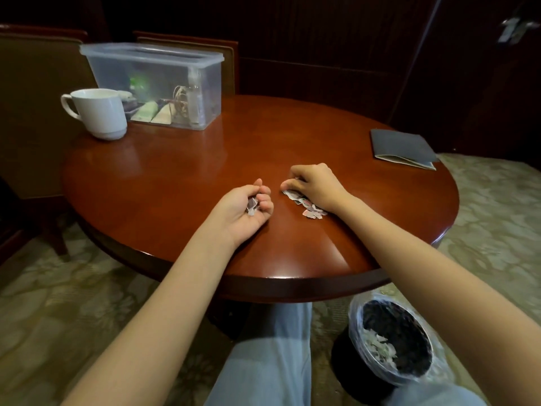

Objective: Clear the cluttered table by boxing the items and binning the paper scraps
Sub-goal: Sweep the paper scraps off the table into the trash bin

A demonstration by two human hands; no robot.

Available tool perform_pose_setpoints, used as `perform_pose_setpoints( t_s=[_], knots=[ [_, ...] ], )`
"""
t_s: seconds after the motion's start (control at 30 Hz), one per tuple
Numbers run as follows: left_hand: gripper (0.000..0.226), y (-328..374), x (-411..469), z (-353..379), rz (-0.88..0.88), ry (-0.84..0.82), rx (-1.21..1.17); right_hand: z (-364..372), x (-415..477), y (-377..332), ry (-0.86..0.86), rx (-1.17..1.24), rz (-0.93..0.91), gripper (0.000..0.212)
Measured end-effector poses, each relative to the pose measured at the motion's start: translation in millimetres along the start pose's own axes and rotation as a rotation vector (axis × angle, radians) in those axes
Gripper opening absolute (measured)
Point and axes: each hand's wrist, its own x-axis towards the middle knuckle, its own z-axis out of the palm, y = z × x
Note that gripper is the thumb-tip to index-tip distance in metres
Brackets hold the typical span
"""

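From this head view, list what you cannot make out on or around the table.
- Scraps in the left hand: mostly covered by its curled fingers.
- Paper scraps on the table: partly under the right hand, so no count.
- Plastic box contents: blurred by its cloudy walls.
- Bin: lower part cut off by the right forearm.
- Metal thing at top right: blurred, in the dark.

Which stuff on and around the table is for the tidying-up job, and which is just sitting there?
For the job:
paper scraps on the table
scraps in the left hand
right hand gathering the pile
clear plastic box holding items
lined bin on the floor

Just sitting there:
white cup
dark folder
chairs
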Motion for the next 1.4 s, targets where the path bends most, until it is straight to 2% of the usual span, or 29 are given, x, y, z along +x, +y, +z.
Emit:
perform_pose_setpoints(
  t_s=[0.13,0.2,0.27,0.37,0.6,0.8,1.03,1.13,1.27,1.4],
  knots=[
    [0.02,-8.4,-6.9,-0.3,-0.011,-0.039,-0.007,-6.1,-25.2,4.7,0.01,-0.003,-0.025,0.039],
    [0.017,-17.2,-10.6,2.5,-0.028,-0.054,-0.016,-10.3,-36.3,7.6,0.013,-0.001,-0.013,0.03],
    [0.016,-26.2,-16.1,8.3,-0.048,-0.067,-0.035,-18.0,-44.2,9.8,0.068,0.074,0.048,0.019],
    [0.015,-37.1,-27.8,18.6,-0.089,-0.075,-0.1,-34.6,-54.2,17.4,0.206,0.199,0.204,0.024],
    [0.026,-71.3,-58.9,42.2,-0.3,-0.207,-0.13,-62.5,-88.7,38.6,0.312,0.201,0.356,0.025],
    [0.034,-106.8,-75.6,37.6,-0.536,-0.324,-0.03,-63.2,-106.8,44.3,0.249,0.123,0.421,0.02],
    [0.037,-156.6,-71.1,4.0,-0.74,-0.288,-0.052,-56.2,-108.1,39.9,0.247,0.056,0.394,0.028],
    [0.041,-174.2,-63.9,-19.8,-0.796,-0.206,-0.11,-48.9,-106.6,37.0,0.21,-0.109,0.351,0.031],
    [0.041,-180.1,-50.0,-38.3,-0.776,-0.084,-0.117,-40.6,-98.2,33.2,0.182,-0.218,0.313,0.038],
    [0.037,-171.2,-41.6,-40.6,-0.721,-0.047,-0.075,-34.2,-80.3,29.1,0.19,-0.244,0.365,0.038]
  ],
)
